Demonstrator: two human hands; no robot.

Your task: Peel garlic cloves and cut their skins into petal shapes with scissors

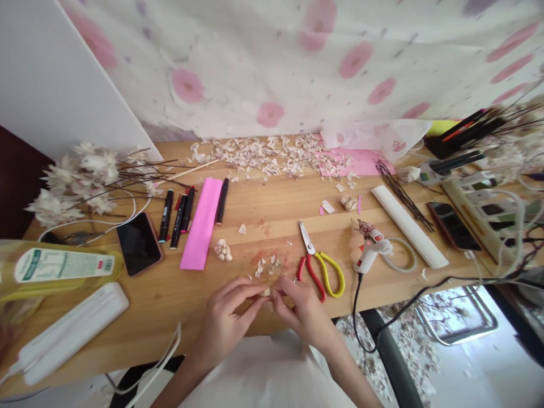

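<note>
While the left hand (pixel 232 311) pinches a small, pale garlic clove (pixel 266 292) between thumb and fingertips, the right hand (pixel 302 306), fingers narrowed, meets its edge; whether it grips too cannot be told. The clove is left of the steel-bladed scissors (pixel 310 249) with red and yellow handles. Thin, whitish flakes (pixel 260 267) and a round, off-white garlic bulb (pixel 223 250) also lie left of the scissors; a white glue gun (pixel 368 256) is right of them.
</note>
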